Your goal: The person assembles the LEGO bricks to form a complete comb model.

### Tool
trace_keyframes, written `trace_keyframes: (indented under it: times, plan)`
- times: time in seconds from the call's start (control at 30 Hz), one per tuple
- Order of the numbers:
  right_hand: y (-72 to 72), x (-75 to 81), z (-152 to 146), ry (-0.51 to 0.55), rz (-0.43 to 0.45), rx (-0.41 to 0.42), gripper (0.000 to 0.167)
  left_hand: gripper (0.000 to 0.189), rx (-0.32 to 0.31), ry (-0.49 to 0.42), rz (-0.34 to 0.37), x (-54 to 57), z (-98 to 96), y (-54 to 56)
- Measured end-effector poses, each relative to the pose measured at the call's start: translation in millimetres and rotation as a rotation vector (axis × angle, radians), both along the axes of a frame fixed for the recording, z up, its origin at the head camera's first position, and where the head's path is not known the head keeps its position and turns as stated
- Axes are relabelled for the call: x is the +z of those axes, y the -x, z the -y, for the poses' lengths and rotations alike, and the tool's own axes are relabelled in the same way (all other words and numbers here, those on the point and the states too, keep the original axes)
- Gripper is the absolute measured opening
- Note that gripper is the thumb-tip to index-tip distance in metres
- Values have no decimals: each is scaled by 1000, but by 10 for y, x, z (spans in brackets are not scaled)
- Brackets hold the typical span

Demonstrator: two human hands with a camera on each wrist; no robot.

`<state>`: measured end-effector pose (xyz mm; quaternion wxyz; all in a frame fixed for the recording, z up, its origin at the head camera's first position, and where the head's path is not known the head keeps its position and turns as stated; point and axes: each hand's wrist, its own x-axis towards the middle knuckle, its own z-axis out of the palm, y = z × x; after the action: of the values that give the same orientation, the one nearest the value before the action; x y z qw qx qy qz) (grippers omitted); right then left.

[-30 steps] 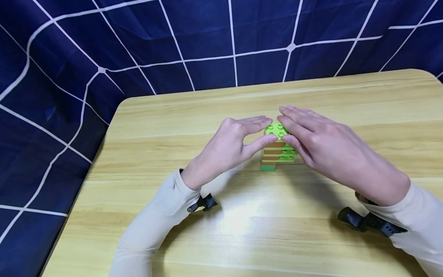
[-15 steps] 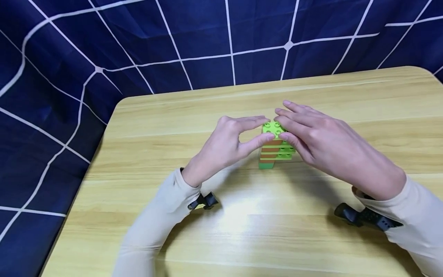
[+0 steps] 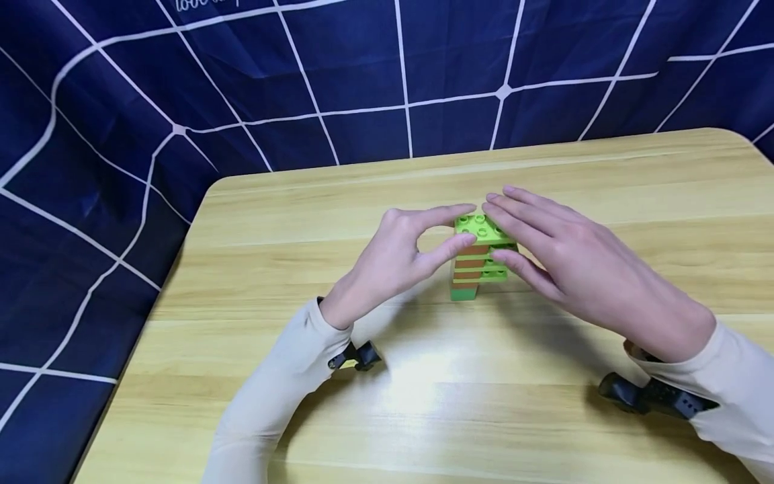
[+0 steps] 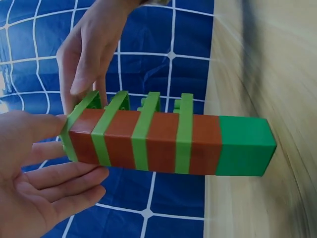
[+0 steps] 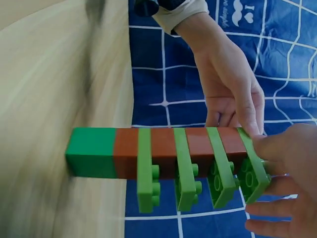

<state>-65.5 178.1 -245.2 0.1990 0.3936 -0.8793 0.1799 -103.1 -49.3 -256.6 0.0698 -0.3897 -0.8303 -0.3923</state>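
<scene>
A tower of toy building bricks (image 3: 467, 275) stands upright on the table, with a green brick (image 4: 245, 146) at its foot. Above that, brown bricks alternate with lime-green plates (image 5: 184, 171) that jut out towards the right. My left hand (image 3: 390, 255) pinches the top plate (image 3: 479, 232) at its left end, thumb on the near side and index finger along the far side. My right hand (image 3: 571, 259) is at the plate's right end, fingers straight over the far edge and thumb in front. Whether that thumb touches the plate I cannot tell.
The tower is near the middle of a light wooden table (image 3: 272, 228). Behind and to the left hangs a dark blue curtain (image 3: 363, 74) with white lines. Black wrist cameras (image 3: 647, 396) hang below both sleeves.
My right thumb has moved off the top plate's front edge, a little lower and to the right, baring more studs. The left hand keeps its hold. The tower stays in place.
</scene>
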Motion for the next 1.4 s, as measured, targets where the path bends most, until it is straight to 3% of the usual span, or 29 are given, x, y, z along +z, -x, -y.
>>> trace_keyframes:
  times: [0.17, 0.33, 0.5, 0.57, 0.77, 1.03, 1.13, 1.2, 1.3, 1.4]
  plan:
    - [28, -59, -46, -25, -47, 18, 70, 33, -16, -63, -20, -34, -10, 80]
    - [72, -134, -79, -95, -42, -18, 77, 31, -14, -103, -24, -66, -30, 146]
    - [131, -224, -84, -107, -77, -55, 118, 27, -14, -170, -24, -112, -56, 216]
    - [157, -273, -84, -103, -94, -63, 124, 25, -10, -196, -20, -133, -67, 245]
    - [244, -395, -82, -86, -128, -59, 127, 23, 8, -256, 15, -185, -94, 322]
    - [336, -482, -69, -41, -197, -33, 122, 25, 22, -268, 52, -217, -121, 376]
    - [346, -488, -74, -37, -198, -29, 120, 38, 0, -192, 67, -243, -109, 372]
    - [356, -490, -78, -26, -197, -20, 119, 56, -10, -73, 63, -263, -87, 361]
    - [364, -489, -83, -17, -172, -9, 120, 84, -30, 115, 4, -293, -47, 341]
    - [358, -485, -86, -7, -127, 0, 119, 106, -46, 249, -55, -313, -17, 324]
